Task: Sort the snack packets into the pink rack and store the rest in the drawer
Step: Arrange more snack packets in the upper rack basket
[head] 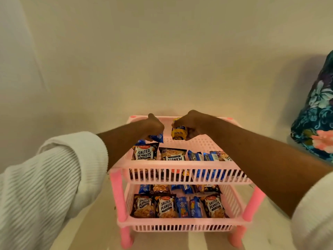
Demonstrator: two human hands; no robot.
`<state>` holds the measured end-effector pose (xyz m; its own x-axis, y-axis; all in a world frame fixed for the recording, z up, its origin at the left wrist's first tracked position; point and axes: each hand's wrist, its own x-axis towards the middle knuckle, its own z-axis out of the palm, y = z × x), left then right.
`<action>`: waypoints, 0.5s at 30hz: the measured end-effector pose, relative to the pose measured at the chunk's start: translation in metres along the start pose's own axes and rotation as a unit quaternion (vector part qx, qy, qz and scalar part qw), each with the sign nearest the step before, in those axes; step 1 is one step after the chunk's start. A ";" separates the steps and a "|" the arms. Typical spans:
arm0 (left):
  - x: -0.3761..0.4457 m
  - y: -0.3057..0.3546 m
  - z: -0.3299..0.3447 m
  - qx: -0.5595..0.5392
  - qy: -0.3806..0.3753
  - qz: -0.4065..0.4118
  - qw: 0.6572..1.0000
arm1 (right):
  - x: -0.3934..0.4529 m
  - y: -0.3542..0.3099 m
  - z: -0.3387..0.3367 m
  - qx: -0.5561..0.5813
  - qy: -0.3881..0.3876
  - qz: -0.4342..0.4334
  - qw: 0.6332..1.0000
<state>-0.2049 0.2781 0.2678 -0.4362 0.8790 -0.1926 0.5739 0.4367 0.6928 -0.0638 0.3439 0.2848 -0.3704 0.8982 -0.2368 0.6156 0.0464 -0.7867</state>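
Observation:
A pink two-tier rack (182,167) stands on the floor against a cream wall. Both of my arms reach over its top tier. My left hand (153,126) pinches a small blue packet (157,138) above the tier's back left. My right hand (191,124) grips a yellow and blue packet (178,133) upright over the back middle. The top tier's front row holds salted peanuts packets (145,152) and blue biscuit packets (195,156). The lower tier (180,222) is filled with more peanut packets (164,206) and blue packets (187,207).
A floral-patterned blue fabric object (317,112) sits at the right edge, close to the rack. The cream wall (162,60) is right behind the rack. Pale floor (90,231) shows to the rack's left. No drawer is in view.

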 end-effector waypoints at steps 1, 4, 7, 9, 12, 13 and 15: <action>0.006 -0.001 0.001 0.021 0.000 -0.001 1.000 | 0.006 -0.003 0.003 -0.020 -0.006 0.005 1.000; 0.022 -0.002 0.007 0.108 -0.006 0.006 0.994 | 0.022 -0.003 0.017 -0.063 -0.043 0.022 0.997; 0.034 -0.006 0.013 0.141 -0.033 -0.002 0.989 | 0.034 0.005 0.027 -0.093 -0.069 0.029 0.993; 0.038 -0.008 0.014 0.154 -0.040 0.004 0.987 | 0.040 0.006 0.026 -0.083 -0.061 0.016 0.995; 0.039 -0.008 0.015 0.190 -0.051 0.011 0.980 | 0.042 0.008 0.023 -0.084 -0.057 0.014 0.995; 0.038 -0.008 0.015 0.204 -0.050 0.015 0.978 | 0.043 0.009 0.023 -0.086 -0.055 0.012 0.995; 0.038 -0.007 0.017 0.232 -0.040 0.028 0.972 | 0.043 0.014 0.025 -0.090 -0.048 0.004 0.995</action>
<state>-0.2139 0.3114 0.2442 -0.3510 0.9078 -0.2295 0.8536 0.4109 0.3202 -0.0888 0.3726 0.2498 -0.4248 0.8530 -0.3031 0.7301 0.1249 -0.6718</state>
